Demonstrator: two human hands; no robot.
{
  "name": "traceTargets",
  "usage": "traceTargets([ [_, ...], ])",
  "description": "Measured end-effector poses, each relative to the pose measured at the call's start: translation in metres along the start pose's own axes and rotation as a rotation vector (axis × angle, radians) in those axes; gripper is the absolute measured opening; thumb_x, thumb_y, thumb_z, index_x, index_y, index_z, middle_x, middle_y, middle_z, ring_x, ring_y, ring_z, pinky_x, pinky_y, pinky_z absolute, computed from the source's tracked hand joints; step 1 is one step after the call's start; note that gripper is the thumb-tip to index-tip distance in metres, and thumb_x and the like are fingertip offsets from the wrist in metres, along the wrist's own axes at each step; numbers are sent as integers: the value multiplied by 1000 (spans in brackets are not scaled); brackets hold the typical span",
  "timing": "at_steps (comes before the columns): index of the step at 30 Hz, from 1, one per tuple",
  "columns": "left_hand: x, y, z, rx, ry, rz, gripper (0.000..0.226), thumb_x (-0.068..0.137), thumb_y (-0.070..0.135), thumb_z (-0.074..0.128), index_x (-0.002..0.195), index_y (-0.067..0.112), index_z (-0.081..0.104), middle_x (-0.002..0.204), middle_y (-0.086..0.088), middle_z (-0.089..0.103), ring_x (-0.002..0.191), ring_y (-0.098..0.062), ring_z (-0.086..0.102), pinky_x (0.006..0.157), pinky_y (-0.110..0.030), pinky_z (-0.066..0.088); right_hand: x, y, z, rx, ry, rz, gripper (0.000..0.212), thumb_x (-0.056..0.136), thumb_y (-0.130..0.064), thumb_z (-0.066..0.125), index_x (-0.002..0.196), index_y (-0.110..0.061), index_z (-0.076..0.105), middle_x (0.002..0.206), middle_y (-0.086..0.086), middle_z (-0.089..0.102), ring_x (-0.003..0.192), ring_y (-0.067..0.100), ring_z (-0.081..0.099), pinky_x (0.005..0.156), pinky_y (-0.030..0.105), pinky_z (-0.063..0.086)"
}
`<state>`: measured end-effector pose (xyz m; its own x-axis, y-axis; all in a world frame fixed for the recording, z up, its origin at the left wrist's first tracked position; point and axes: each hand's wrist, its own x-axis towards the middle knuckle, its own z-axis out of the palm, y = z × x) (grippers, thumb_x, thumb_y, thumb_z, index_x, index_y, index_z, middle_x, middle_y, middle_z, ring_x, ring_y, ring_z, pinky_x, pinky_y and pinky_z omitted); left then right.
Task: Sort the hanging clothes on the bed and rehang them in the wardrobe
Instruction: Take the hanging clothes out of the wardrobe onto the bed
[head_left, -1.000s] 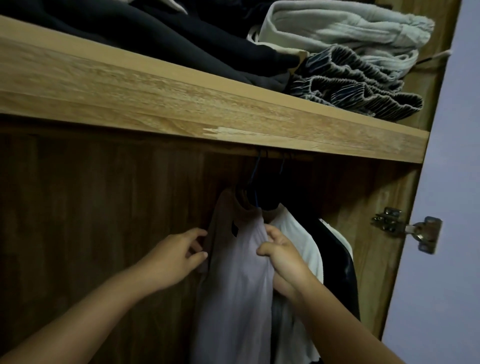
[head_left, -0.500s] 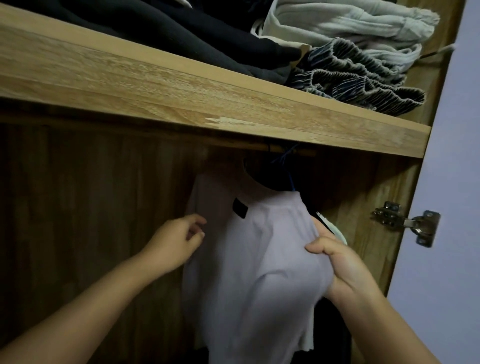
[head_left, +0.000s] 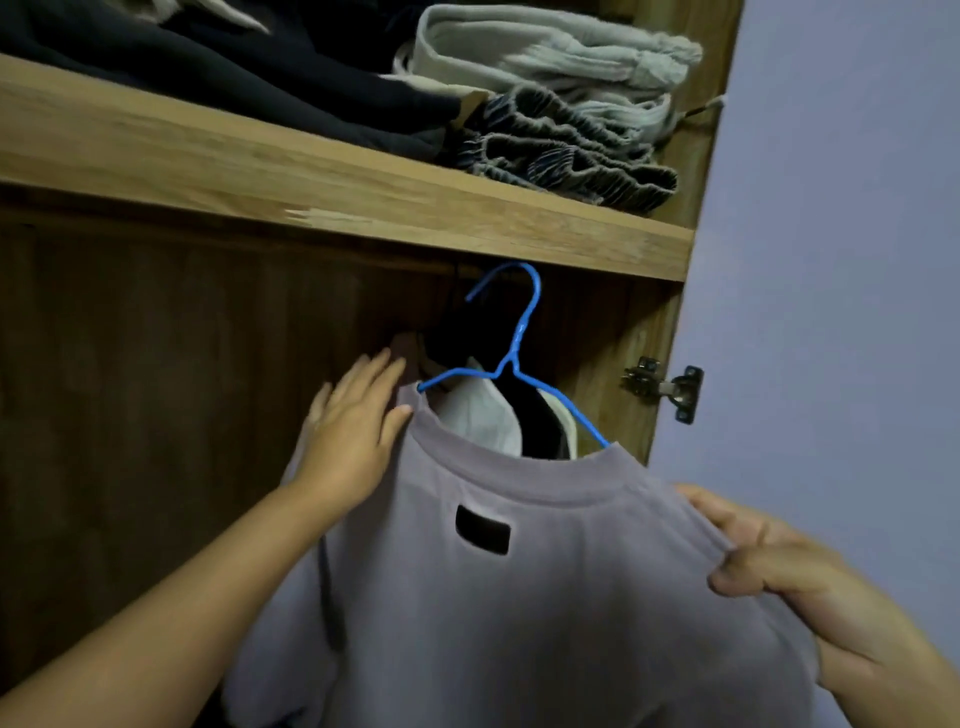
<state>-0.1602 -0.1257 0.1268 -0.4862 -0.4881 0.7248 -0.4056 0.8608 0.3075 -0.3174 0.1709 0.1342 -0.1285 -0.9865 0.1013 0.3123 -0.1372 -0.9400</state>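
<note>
A pale mauve T-shirt (head_left: 519, 597) with a black neck label hangs on a blue wire hanger (head_left: 519, 338), tilted out of the wardrobe towards me. The hanger's hook sits just under the shelf; the rail is hidden. My right hand (head_left: 769, 551) pinches the shirt's right shoulder. My left hand (head_left: 353, 431) lies flat with spread fingers against the shirt's left shoulder by the collar. Behind the collar hang a white garment (head_left: 483, 415) and a black garment (head_left: 535, 415).
A wooden shelf (head_left: 363, 192) runs across above the hanging space, stacked with folded dark clothes (head_left: 234, 67) and grey clothes (head_left: 561, 78). The wardrobe's dark back panel (head_left: 156, 389) fills the left. A metal door hinge (head_left: 665, 384) and a pale wall (head_left: 841, 260) are on the right.
The mauve shirt has been pulled out and towards me, and its blue hanger now shows. My right hand moved right and down with the shoulder. My left hand rose to the collar.
</note>
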Motion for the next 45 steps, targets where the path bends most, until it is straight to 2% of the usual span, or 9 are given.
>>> traceTargets([
  [4, -27, 32, 1, -13, -128, 78, 38, 89, 49, 35, 84, 19, 58, 96, -6, 67, 105, -28, 59, 93, -39, 36, -59, -4, -12, -101, -17, 29, 57, 59, 10, 55, 115, 1, 60, 114, 26, 62, 101, 34, 63, 83, 38, 54],
  [6, -46, 51, 0, -86, -167, 76, 32, 93, 40, 47, 66, 23, 45, 72, -3, 62, 78, -30, 62, 63, -33, 37, -92, -5, -12, -239, 101, 41, 55, 53, 8, 56, 107, 2, 64, 107, 26, 64, 93, 31, 65, 76, 34, 56],
  [11, -100, 113, -3, -123, -94, 53, 44, 90, 22, 57, 55, 32, 33, 54, 0, 47, 59, -30, 53, 54, -36, 38, -171, -19, 0, -739, 336, 66, 37, 72, 2, 54, 107, -6, 65, 103, 9, 71, 91, 16, 66, 77, 21, 53],
  [14, -127, 154, -6, -195, -51, 89, 39, 88, 19, 58, 57, 33, 40, 51, 5, 44, 51, -19, 44, 48, -28, 30, -208, -21, 4, -1140, 510, 39, 10, 91, -18, 59, 86, -22, 67, 81, -7, 69, 74, 6, 62, 69, 20, 48],
  [19, -157, 206, -2, -282, -106, 127, 43, 82, 54, 43, 60, 20, 57, 52, 2, 58, 52, -21, 54, 50, -31, 42, -262, -5, -3, -1507, 891, -24, 35, 87, -44, 53, 63, -22, 41, 49, -4, 34, 50, 8, 32, 52, 27, 27],
  [30, -183, 278, 20, -687, -331, 345, 51, 66, 64, 43, 58, 16, 60, 51, 0, 56, 53, -14, 53, 57, -25, 43, -371, 42, 67, -1560, 1500, 106, 46, 84, -43, 55, 54, -14, 36, 48, -6, 43, 50, 16, 35, 49, 32, 25],
  [35, -209, 308, 26, -785, -497, 465, 66, 60, 71, 36, 62, 10, 61, 54, -9, 55, 61, -28, 58, 60, -42, 46, -413, 82, 121, -1610, 1724, 260, 54, 82, -56, 51, 52, -14, 37, 46, -1, 41, 46, 20, 32, 45, 34, 26],
  [40, -249, 352, 15, -895, -612, 599, 64, 61, 71, 42, 59, 8, 53, 48, -6, 37, 52, -26, 42, 52, -37, 39, -458, 116, 182, -1568, 1913, 377, 48, 75, -64, 42, 60, -19, 44, 42, 0, 40, 43, 17, 34, 46, 30, 27],
  [45, -297, 401, -8, -1036, -769, 742, 42, 66, 60, 52, 53, 19, 51, 53, 9, 48, 51, -18, 39, 52, -31, 34, -499, 141, 253, -1493, 2130, 530, 49, 84, -38, 65, 50, -13, 40, 40, -3, 37, 43, 21, 40, 45, 33, 29],
])
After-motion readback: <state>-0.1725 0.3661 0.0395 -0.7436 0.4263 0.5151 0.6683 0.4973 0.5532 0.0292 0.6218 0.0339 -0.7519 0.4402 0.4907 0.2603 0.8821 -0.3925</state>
